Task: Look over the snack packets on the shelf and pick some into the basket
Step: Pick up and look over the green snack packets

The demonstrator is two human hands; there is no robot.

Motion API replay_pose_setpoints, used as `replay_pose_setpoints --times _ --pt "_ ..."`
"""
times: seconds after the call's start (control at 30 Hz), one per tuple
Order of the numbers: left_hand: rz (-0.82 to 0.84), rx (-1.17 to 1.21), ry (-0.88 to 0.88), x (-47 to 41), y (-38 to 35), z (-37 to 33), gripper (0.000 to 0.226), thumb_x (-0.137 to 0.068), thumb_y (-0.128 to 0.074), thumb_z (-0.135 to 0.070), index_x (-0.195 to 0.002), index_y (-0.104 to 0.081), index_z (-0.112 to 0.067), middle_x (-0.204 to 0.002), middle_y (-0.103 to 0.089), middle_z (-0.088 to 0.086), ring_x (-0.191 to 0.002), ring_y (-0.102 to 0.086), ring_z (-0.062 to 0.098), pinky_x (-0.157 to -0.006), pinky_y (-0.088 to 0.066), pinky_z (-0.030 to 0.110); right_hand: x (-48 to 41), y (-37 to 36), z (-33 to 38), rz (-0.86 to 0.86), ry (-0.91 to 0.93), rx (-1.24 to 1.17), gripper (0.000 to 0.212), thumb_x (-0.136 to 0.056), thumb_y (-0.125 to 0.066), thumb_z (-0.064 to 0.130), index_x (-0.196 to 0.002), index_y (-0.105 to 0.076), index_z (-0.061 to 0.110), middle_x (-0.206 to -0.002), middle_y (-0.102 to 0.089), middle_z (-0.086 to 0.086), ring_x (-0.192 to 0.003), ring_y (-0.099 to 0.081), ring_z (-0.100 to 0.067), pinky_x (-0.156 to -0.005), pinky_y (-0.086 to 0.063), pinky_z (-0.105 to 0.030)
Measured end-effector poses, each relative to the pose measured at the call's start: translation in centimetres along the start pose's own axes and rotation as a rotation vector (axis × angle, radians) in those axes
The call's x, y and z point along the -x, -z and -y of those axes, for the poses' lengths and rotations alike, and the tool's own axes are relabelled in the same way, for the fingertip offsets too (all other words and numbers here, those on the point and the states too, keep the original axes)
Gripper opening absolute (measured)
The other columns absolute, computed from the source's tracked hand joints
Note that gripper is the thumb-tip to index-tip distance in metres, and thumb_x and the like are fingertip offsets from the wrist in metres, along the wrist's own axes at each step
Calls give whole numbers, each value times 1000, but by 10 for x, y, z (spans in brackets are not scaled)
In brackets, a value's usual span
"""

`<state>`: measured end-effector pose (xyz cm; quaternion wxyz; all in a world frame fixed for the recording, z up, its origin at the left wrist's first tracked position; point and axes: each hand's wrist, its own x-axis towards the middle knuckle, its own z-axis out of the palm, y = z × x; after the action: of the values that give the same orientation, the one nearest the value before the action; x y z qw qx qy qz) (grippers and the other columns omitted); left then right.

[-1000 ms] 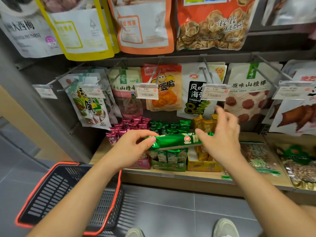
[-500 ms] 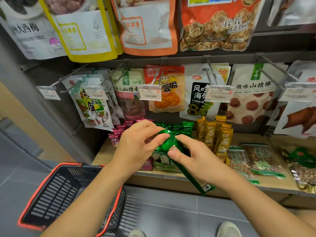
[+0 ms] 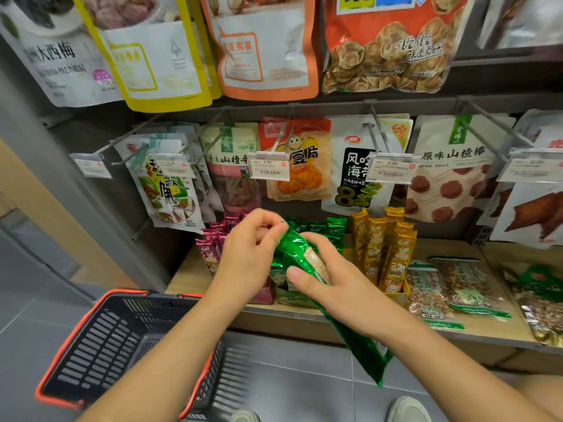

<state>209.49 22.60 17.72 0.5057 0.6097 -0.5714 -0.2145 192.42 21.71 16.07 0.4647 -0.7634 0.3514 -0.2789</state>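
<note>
- Shop wall of hanging snack bags [image 3: 292,159] above a wooden shelf [image 3: 457,248].
- Green packet [image 3: 300,254] is up in front of the shelf, slanting 11 to 5 o'clock.
- Left hand [image 3: 249,254] pinches its top end, right hand [image 3: 332,287] curls round the middle.
- Basket [image 3: 100,354] at 7 o'clock, down low.

Shop aisle, snack packets [image 3: 295,159] hung on pegs [image 3: 377,127], price tags [image 3: 268,166], shopping basket [image 3: 106,345] below
</note>
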Motion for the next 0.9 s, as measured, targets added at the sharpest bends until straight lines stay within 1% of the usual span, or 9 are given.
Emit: replay_pose_setpoints --times 0.07,0.13,0.23,0.37,0.47,0.57,0.7,0.83,0.9 --pt "73 280 162 -2 3 -2 12 -88 -68 -17 -88 -68 -29 -62 -55 13 -49 -46 14 -48 -36 28 -1 0 -1 -62 23 24 40 -89 -56 53 -123 -39 41 -93 -63 13 -80 -60 -3 -76 -50 -29" --pt "177 386 195 -2 10 -4 12 -80 -72 -26 -91 -74 -30 -67 -58 11 -48 -46 10 -45 -36 21 -1 2 -1 -77 28 -19 28 -92 -55 49 -116 -44 38 -89 -64 8 -75 -60 -9 -75 -51 -40" --pt "283 355 113 -4 22 -4 28 -73 -73 -28 -100 -76 -29 -72 -64 4 -60 -52 13 -55 -45 20 -1 4 0 -32 11 -101 19 -95 -52 44 -110 -51 32 -88 -63 3 -69 -60 -12 -68 -55 -49" --pt "329 149 17 -2 34 -10 24 -70 -76 -34 -93 -79 -25 -86 -75 -2 -78 -68 11 -71 -53 19 -1 3 2 -27 -9 -146 25 -95 -48 46 -110 -55 28 -80 -60 7 -66 -58 -11 -66 -56 -49" --pt "266 17 4 -2 32 -10 12 -74 -80 -25 -86 -79 -22 -83 -76 -6 -83 -70 9 -77 -56 24 -2 2 1 -27 -9 -92 25 -95 -48 47 -110 -56 28 -84 -62 4 -72 -60 -18 -72 -53 -52" --pt "169 -120 -28 -1 30 -6 10 -78 -78 -12 -79 -78 -21 -74 -74 -8 -76 -68 6 -75 -54 25 -2 -1 -1 -30 -13 -31 20 -95 -51 46 -106 -55 30 -83 -64 4 -71 -61 -13 -73 -53 -49" --pt "125 -492 -401 2 23 -1 7 -82 -67 -7 -79 -70 -12 -76 -66 -5 -73 -59 12 -70 -45 28 -5 -5 -4 20 -47 22 26 -91 -61 43 -113 -49 36 -89 -66 7 -75 -65 -8 -74 -56 -39" --pt "-53 -573 -243 -12 36 15 16 -87 -59 1 -82 -58 -14 -80 -57 -4 -75 -50 16 -66 -30 24 -1 -1 -6 213 -111 82 65 -83 -72 42 -134 -31 46 -106 -62 19 -80 -62 8 -70 -49 -15" --pt "-147 -572 -85 -20 49 26 18 -90 -55 -1 -81 -54 -17 -78 -54 -7 -76 -48 17 -66 -27 25 1 2 -5 272 -120 123 65 -86 -70 41 -139 -32 40 -117 -59 16 -90 -60 5 -78 -52 -18"
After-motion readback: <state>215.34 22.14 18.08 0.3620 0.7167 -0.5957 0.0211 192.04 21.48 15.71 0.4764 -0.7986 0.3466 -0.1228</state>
